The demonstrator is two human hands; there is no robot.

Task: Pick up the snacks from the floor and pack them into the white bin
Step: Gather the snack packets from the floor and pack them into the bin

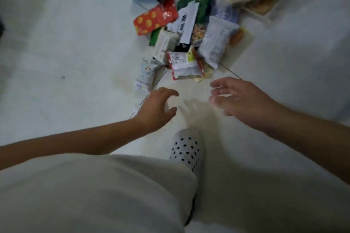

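Head view showed both hands empty with fingers spread — left hand (159, 108) and right hand (240, 98) hovered just short of the snack pile (187, 43) lying on the tiled floor (66, 43) — no white bin visible, packing seemingly barely begun.

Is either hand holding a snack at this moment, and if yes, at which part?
Nothing is held. The left hand and right hand are both open and empty, just short of the snack pile.
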